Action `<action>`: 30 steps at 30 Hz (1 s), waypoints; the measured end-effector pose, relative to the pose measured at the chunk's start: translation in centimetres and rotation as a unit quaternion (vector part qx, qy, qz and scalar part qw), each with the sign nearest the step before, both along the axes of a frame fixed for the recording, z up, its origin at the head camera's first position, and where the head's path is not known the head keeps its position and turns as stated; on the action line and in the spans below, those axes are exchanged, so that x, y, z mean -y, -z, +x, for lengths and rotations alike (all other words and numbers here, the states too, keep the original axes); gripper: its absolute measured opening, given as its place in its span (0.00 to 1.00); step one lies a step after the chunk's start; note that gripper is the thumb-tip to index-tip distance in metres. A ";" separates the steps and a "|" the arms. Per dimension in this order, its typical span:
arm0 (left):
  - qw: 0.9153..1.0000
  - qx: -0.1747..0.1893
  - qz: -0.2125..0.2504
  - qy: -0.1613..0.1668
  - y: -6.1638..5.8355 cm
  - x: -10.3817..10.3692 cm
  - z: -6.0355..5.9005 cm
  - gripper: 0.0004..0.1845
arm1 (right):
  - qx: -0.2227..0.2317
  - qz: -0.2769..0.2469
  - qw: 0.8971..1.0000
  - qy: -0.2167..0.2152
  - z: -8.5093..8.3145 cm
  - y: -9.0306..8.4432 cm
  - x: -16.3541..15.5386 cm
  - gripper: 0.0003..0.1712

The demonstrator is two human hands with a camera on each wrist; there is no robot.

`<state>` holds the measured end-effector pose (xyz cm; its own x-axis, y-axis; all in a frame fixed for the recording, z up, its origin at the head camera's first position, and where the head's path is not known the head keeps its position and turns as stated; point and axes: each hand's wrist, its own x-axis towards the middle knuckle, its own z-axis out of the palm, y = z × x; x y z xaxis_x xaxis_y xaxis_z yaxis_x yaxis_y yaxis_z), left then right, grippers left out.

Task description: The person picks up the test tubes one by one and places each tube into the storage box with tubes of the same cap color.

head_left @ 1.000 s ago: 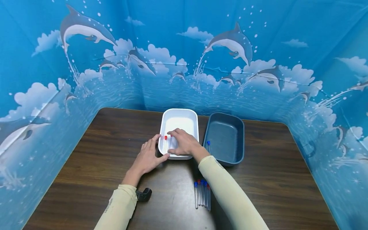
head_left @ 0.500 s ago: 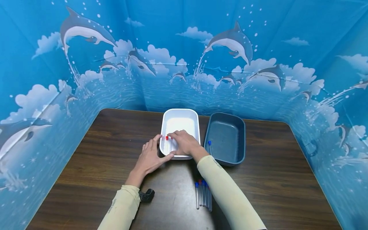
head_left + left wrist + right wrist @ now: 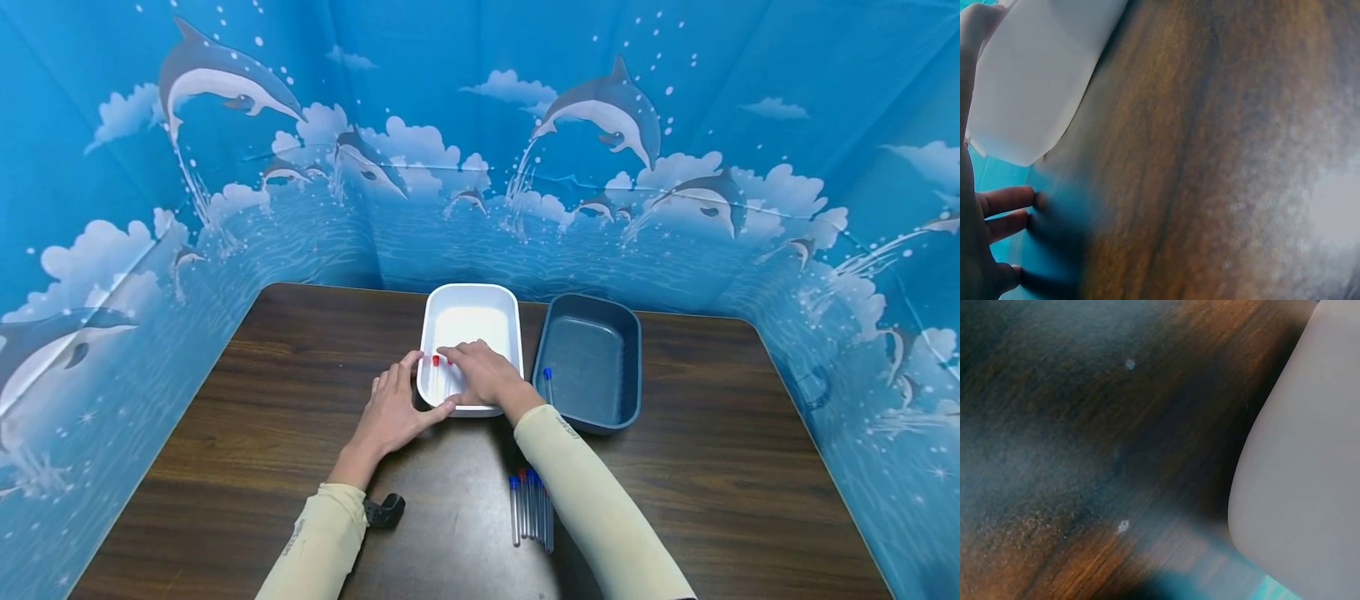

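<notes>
A white tray [image 3: 469,295] stands at the table's middle, and its outer wall fills part of both wrist views [image 3: 1035,81] [image 3: 1310,456]. My right hand [image 3: 480,372] lies palm down inside its near end, fingers stretched left over red-capped tubes [image 3: 435,361]; whether it pinches one is hidden. My left hand [image 3: 393,404] rests flat on the table beside the tray's near left corner, with its thumb against the rim. The left fingers [image 3: 1004,203] show at the edge of the left wrist view.
A blue-grey tray [image 3: 626,367] stands right of the white one, with a blue-capped tube [image 3: 547,379] at its near left. Several capped tubes [image 3: 528,508] lie on the dark wooden table [image 3: 712,467] under my right forearm. A small black object [image 3: 386,508] sits by my left sleeve. Blue dolphin-print walls enclose three sides.
My right hand has drawn slightly toward me over the red-capped tubes in the white tray. The left hand has stayed at the tray's corner.
</notes>
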<state>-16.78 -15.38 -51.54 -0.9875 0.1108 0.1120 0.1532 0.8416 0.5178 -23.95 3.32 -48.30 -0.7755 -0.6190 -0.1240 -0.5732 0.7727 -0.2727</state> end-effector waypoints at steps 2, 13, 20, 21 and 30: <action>1.000 0.000 0.000 0.001 0.0 0.0 0.1 0.56 | -0.001 -0.001 1.000 0.002 0.0 0.0 0.0 0.52; 1.000 0.011 -0.003 0.004 -0.1 0.0 0.2 0.57 | -0.008 -0.007 1.000 0.002 0.2 -0.3 -0.2 0.54; 1.000 0.003 -0.006 0.008 -0.5 0.2 0.0 0.57 | -0.032 -0.012 0.999 -0.006 0.3 -1.4 -0.7 0.53; 1.000 0.005 -0.005 0.009 -0.5 0.2 0.0 0.57 | -0.035 -0.014 0.999 -0.006 0.4 -1.6 -0.8 0.52; 1.000 0.012 -0.009 0.014 -0.3 0.0 0.1 0.59 | -0.054 -0.043 0.997 -0.020 1.8 -3.5 -2.4 0.50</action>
